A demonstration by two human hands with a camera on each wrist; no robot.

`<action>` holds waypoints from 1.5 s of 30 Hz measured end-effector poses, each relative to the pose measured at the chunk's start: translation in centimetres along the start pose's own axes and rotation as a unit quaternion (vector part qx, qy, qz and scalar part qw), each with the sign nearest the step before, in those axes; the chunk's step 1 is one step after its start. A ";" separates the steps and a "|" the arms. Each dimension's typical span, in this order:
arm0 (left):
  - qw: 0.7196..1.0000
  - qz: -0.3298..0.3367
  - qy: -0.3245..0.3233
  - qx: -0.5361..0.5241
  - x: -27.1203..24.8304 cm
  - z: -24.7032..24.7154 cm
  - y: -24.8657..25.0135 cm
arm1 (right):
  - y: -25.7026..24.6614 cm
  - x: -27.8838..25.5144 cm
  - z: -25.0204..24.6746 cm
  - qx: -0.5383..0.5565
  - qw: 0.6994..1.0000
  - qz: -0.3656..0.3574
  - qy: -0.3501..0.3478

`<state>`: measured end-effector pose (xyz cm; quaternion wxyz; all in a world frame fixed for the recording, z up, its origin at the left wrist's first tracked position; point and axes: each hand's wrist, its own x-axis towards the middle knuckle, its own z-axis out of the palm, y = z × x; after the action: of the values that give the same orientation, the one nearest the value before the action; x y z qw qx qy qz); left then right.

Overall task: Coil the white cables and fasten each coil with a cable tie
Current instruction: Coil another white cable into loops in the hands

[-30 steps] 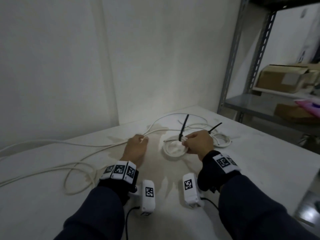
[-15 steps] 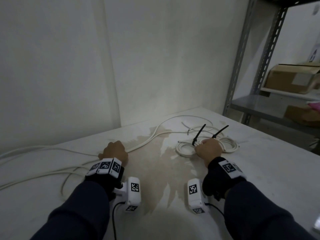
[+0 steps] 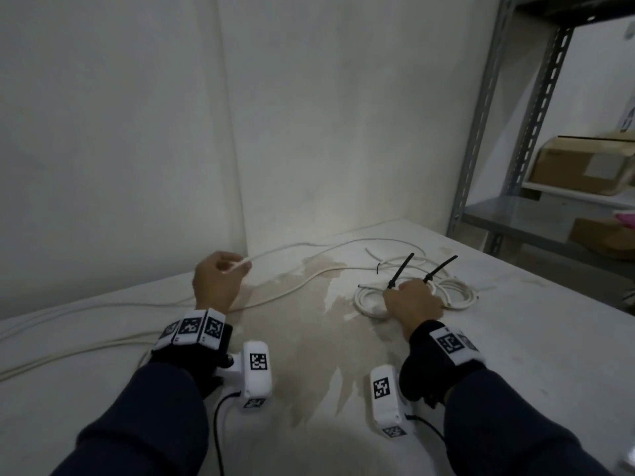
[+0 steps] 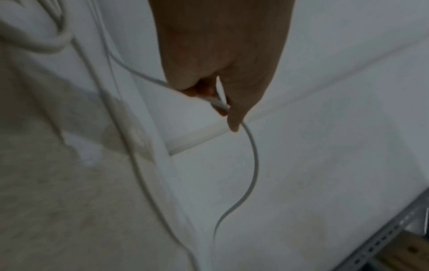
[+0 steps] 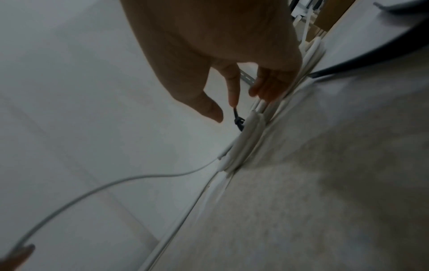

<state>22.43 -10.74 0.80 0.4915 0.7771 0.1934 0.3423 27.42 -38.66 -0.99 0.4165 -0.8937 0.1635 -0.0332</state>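
My left hand [image 3: 220, 274] is raised above the white table [image 3: 515, 355] at the left and pinches the free end of a loose white cable [image 3: 240, 266]. In the left wrist view the cable [image 4: 254, 161] hangs down from the left hand [image 4: 223, 102]. My right hand [image 3: 410, 302] rests with relaxed fingers on a small white coil [image 3: 366, 300] fastened by a black cable tie [image 3: 400, 271]. Its index fingertip [image 5: 232, 100] touches the tie [image 5: 238, 121] beside the coil [image 5: 248, 139]. A second tied coil [image 3: 457, 295] lies touching it on the right.
Long loose white cables [image 3: 68, 348] trail off the table's left side. A brownish stain [image 3: 319, 338] covers the middle. The wall stands close behind. A grey metal shelf [image 3: 481, 132] with cardboard boxes [image 3: 580, 170] is at the right, past the table edge.
My left hand went left along the loose cable, then lifted up with its end pinched. My right hand carried the tied coil right, down beside the other coil.
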 end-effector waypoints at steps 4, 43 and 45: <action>0.978 0.089 0.120 -0.147 0.0 -3.5 3.3 | -2.6 -3.0 0.6 0.164 0.981 -0.098 -0.024; 0.977 -0.063 -0.023 0.204 -7.3 -25.1 -5.9 | -9.5 -19.6 7.3 0.485 0.789 0.065 -0.371; 0.962 -0.101 -0.084 0.240 -7.5 -25.6 -6.7 | -9.3 -19.7 7.5 0.487 0.793 0.070 -0.359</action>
<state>-0.96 3.59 -0.58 0.3374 0.8743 0.3058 0.1682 12.75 -21.29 2.64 0.8264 -0.5066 0.0269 0.2444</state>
